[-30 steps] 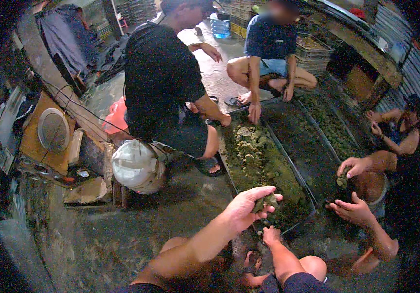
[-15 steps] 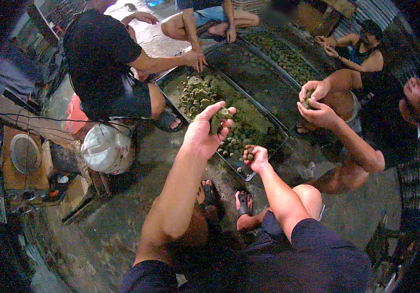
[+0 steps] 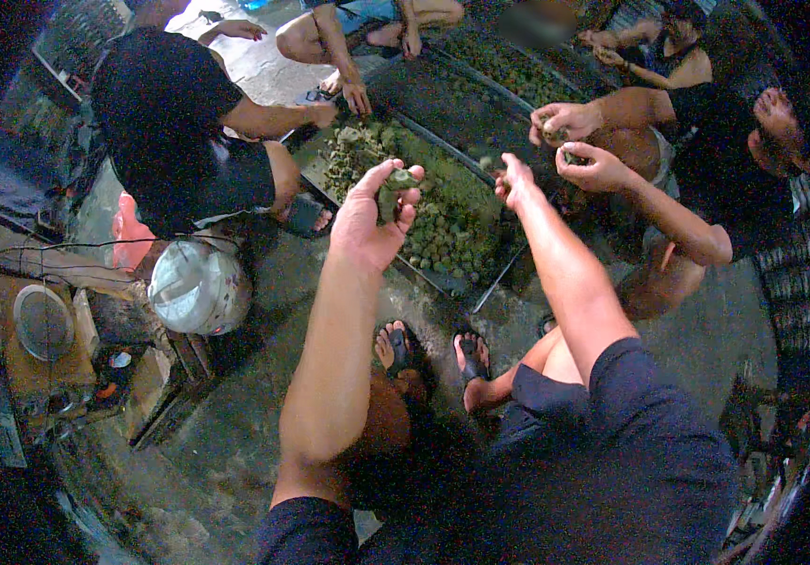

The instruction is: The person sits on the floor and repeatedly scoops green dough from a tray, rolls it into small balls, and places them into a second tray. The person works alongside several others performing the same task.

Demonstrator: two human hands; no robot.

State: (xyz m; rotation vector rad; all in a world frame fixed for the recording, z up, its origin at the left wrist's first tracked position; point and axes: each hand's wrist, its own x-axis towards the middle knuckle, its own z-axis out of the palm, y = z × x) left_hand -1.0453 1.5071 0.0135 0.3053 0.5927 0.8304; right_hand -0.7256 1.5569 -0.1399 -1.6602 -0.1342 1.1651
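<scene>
My left hand (image 3: 381, 202), palm up over the near tray, has its fingers curled around a lump of greenish, clay-like material (image 3: 399, 182). My right hand (image 3: 513, 179) is stretched out above that tray's right rim with its fingers loosely apart. A small, blurred round ball (image 3: 486, 163) is just off its fingertips, apparently out of the grip. The near metal tray (image 3: 449, 289) holds crumbly greenish material (image 3: 358, 151) toward its far end and many small balls (image 3: 443, 245) toward the near end.
Co-workers squat around: one in black (image 3: 160, 122) at left, one behind (image 3: 330, 38), one beside me (image 3: 744, 188) pinching lumps, another (image 3: 669, 56) farther right. More trays (image 3: 480, 71) lie alongside. At left are a white rounded container (image 3: 200, 287), wires, and a wooden board (image 3: 33, 367).
My right hand has risen forward and right from the tray's near end, its fingers loosening, and a ball has left it. My left hand has moved up and left with its lump. The view has shifted.
</scene>
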